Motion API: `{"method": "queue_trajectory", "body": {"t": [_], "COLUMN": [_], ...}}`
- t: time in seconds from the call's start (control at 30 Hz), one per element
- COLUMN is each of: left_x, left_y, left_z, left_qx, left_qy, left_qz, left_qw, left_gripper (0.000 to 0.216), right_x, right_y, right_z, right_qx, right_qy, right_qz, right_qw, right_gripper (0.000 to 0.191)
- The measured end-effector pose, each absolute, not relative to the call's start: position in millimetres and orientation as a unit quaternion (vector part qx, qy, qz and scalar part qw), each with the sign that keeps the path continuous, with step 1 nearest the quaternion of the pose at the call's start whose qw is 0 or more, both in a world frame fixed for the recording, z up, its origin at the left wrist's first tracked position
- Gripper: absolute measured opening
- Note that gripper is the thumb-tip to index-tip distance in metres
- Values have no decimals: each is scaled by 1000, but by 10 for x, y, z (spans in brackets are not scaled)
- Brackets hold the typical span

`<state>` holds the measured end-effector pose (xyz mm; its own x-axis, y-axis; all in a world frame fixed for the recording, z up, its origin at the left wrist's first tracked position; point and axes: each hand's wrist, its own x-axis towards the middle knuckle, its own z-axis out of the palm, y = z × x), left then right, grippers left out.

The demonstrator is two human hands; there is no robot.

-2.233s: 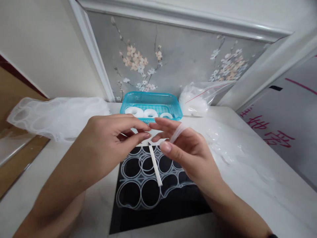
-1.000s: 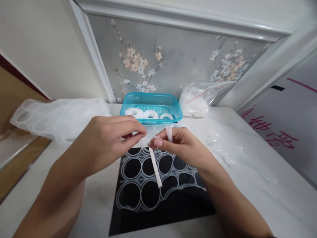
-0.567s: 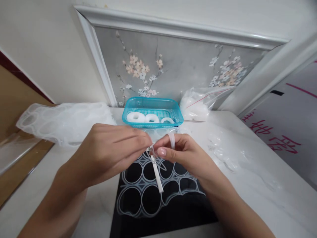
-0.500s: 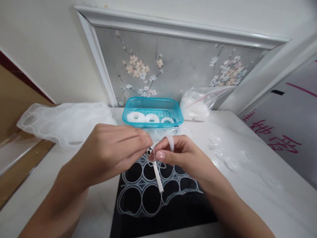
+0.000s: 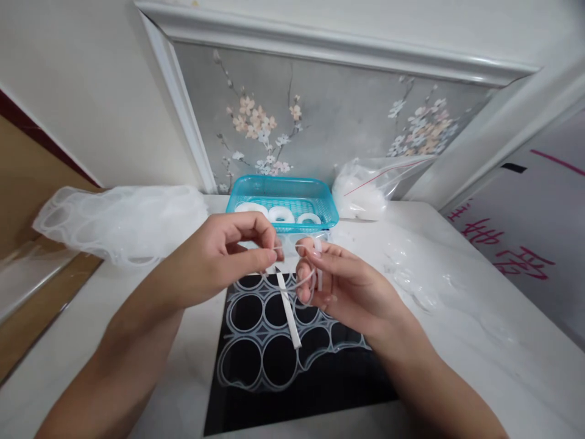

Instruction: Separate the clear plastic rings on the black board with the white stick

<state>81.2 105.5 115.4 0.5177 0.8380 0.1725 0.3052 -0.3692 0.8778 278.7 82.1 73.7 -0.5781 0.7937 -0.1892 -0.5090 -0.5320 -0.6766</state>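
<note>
My left hand (image 5: 223, 259) pinches one end of a thin translucent plastic strand between thumb and index finger. Facing it, my right hand (image 5: 350, 283) pinches the strand's other side, and a loop of thin clear ring (image 5: 292, 286) hangs from its fingers. A white band (image 5: 317, 246) sits around a finger of my right hand. Below both hands a white-handled craft knife (image 5: 289, 314), dark tip pointing away, lies on a translucent sheet with round holes (image 5: 262, 335). Under that sheet is a black mat (image 5: 320, 396).
Behind the hands stands a blue plastic basket (image 5: 292, 183) holding white rings (image 5: 281, 213). To its right is a zip bag (image 5: 361, 192) with white contents. Stacked holed sheets (image 5: 123, 222) lie at left. Clear plastic pieces (image 5: 415, 292) lie on the right of the white tabletop (image 5: 457, 378).
My hands were bunched together over the knife's tip. Now they are slightly apart with the strand stretched between them, and the tip shows. The right hand's lower fingers have come into view.
</note>
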Motion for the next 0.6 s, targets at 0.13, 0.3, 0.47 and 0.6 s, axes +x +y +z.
{"method": "queue_trajectory", "body": {"t": [0.13, 0.3, 0.47, 0.6], "left_x": [847, 877, 875, 876], "left_y": [1102, 1068, 1056, 1051], "left_z": [1158, 1190, 1178, 1187], "left_qx": [687, 650, 694, 695], "left_qy": [333, 364, 375, 388], "left_qz": [289, 273, 273, 277], "left_qw": [578, 609, 551, 539], "left_gripper": [11, 16, 20, 19], "right_x": [2835, 2909, 2936, 2928], "right_y": [829, 843, 822, 795], "right_z": [753, 822, 854, 872], "right_qx": [-242, -254, -254, -253], "right_qy": [-247, -195, -234, -254], "right_qz": [848, 845, 827, 818], "right_qw": [401, 429, 443, 449], "right_gripper": [18, 19, 15, 11]}}
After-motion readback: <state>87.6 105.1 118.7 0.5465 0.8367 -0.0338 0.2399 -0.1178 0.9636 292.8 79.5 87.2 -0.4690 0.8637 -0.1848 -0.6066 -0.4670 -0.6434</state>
